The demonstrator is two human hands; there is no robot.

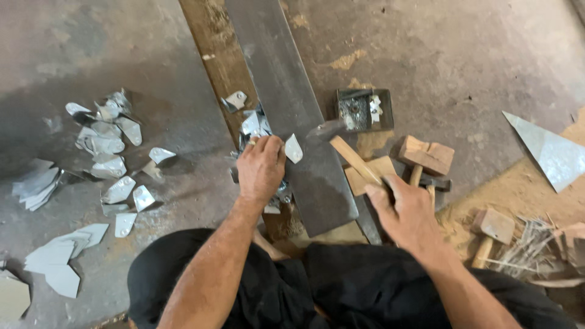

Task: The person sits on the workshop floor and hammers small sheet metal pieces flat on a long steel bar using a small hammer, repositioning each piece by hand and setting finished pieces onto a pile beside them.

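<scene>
Holding small metal piece (293, 148) on steel bar (286, 109), left hand (261, 167) fingers clamped on it | right hand (405, 210) fingers clamped on hammer (341, 146) handle, head blurred above bar | cut metal pieces (106, 152) on floor left | mallet (426, 157) just right.

A long metal bar (286, 116) runs away from me across the floor (475, 55). My left hand (261, 167) rests at its left edge, pressing a small metal piece (294, 148) onto it. My right hand (405, 210) grips a hammer (350, 155) over the bar's right side. A small tray (364, 109) sits beyond, mallets (426, 157) to its right, cut pieces (106, 152) scattered far left.
</scene>
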